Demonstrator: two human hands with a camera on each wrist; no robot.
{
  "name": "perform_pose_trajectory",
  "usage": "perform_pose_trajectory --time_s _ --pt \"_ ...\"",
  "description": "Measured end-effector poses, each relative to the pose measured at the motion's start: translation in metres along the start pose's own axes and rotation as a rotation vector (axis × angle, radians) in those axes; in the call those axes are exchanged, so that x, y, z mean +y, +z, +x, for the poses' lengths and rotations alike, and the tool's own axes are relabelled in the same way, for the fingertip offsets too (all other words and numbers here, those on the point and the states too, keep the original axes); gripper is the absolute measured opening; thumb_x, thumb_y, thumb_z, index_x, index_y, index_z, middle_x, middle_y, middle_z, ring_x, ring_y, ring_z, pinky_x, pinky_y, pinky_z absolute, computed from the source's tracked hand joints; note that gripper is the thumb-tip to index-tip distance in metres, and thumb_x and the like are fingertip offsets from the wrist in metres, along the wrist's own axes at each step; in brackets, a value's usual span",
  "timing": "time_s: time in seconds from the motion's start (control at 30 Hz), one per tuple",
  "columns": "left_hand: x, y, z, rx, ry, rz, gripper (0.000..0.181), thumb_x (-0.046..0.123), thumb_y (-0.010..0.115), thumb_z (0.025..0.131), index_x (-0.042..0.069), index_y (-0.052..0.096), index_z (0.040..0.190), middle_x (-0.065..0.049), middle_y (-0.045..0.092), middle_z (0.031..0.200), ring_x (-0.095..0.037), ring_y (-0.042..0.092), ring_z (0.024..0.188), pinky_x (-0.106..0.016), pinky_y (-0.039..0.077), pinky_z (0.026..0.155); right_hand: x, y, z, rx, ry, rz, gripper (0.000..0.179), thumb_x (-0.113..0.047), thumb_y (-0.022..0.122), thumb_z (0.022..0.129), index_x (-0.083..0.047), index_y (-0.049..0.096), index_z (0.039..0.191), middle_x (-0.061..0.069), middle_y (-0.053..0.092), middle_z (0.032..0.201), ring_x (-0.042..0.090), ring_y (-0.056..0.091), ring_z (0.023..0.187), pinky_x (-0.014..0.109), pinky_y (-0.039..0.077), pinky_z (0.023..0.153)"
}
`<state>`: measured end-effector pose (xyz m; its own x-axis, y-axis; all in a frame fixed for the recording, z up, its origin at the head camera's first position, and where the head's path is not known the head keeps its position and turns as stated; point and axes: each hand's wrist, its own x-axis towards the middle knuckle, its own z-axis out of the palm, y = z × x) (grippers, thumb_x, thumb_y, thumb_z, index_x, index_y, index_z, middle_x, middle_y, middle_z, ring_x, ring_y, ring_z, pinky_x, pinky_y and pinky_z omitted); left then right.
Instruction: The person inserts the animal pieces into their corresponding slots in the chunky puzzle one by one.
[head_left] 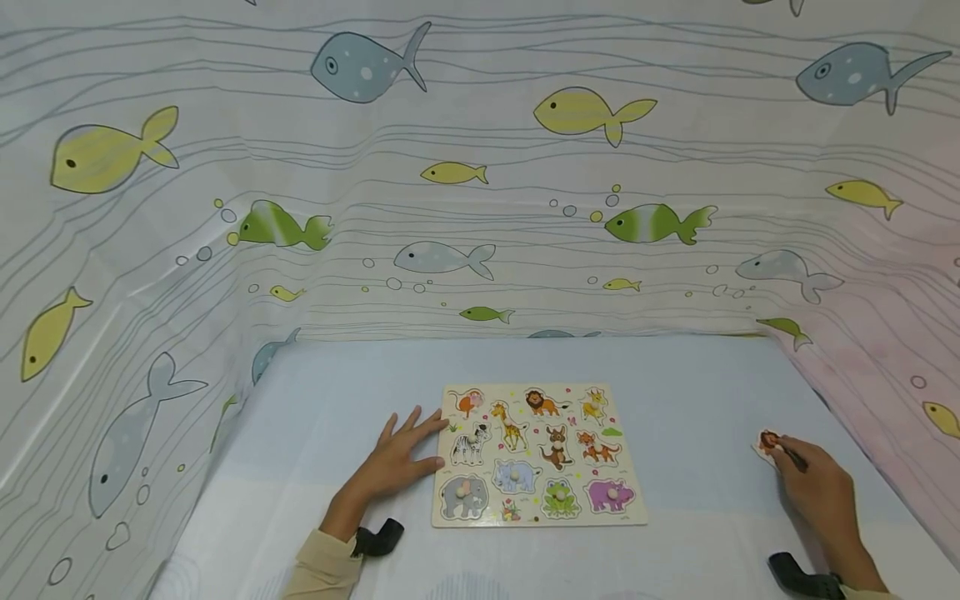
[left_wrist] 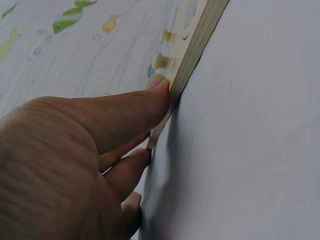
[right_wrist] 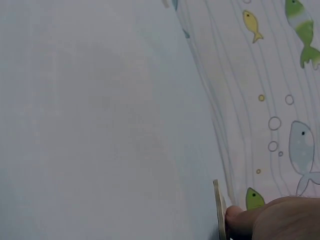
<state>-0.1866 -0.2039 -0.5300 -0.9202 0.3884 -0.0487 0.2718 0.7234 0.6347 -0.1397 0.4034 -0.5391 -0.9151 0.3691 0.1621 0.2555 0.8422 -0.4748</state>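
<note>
In the head view a wooden animal peg puzzle board (head_left: pixel 577 520) lies flat on the table. My left hand (head_left: pixel 395 462) rests at its left edge, fingers spread. In the left wrist view, the thumb (left_wrist: pixel 125 112) presses the board's side edge (left_wrist: pixel 197 52) and the other fingertips touch lower along it. Far to the right of the board, my right hand (head_left: pixel 817 492) pinches a lion puzzle piece (head_left: pixel 767 443) close over the table. The right wrist view shows only the piece's thin edge (right_wrist: pixel 219 207) beside a fingertip.
Pictures on the board include an elephant (head_left: pixel 474 500), a frog (head_left: pixel 560 502) and a purple hippo (head_left: pixel 609 502), each with a peg knob. A pale cloth covers the table (head_left: pixel 697 400). Fish-printed curtains (head_left: pixel 510 208) stand behind it and along both sides.
</note>
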Motion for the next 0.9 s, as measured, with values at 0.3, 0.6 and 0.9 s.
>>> perform_pose_trajectory --time_s 0.3,0.6,0.9 --pt "0.001 0.001 0.000 0.003 -0.014 -0.008 0.063 0.030 0.073 0.090 0.019 0.051 0.147 -0.002 0.038 0.161 -0.033 0.015 0.156 -0.054 -0.007 0.126 -0.006 0.000 0.000 0.065 -0.027 0.008 0.030 -0.005 0.058 0.098 0.012 0.062 0.122 0.038 0.057 0.127 0.058 0.052 0.118 0.067 0.045 0.095" --pt "0.002 -0.001 0.000 0.003 -0.020 -0.004 0.062 0.030 0.073 0.090 0.019 0.051 0.147 -0.002 0.038 0.160 -0.033 0.014 0.156 -0.054 -0.006 0.126 -0.028 -0.002 0.000 0.185 -0.236 0.066 0.026 0.003 0.068 0.090 0.007 0.069 0.115 0.032 0.067 0.116 0.052 0.063 0.103 0.026 0.051 0.073" --pt "0.001 0.001 0.000 0.004 -0.021 -0.001 0.063 0.031 0.073 0.090 0.020 0.050 0.148 -0.001 0.038 0.160 -0.033 0.014 0.156 -0.054 -0.006 0.126 -0.038 -0.001 0.002 0.152 -0.280 0.092 0.029 -0.002 0.071 0.090 0.001 0.071 0.118 0.027 0.070 0.117 0.053 0.064 0.102 -0.003 0.029 0.066"
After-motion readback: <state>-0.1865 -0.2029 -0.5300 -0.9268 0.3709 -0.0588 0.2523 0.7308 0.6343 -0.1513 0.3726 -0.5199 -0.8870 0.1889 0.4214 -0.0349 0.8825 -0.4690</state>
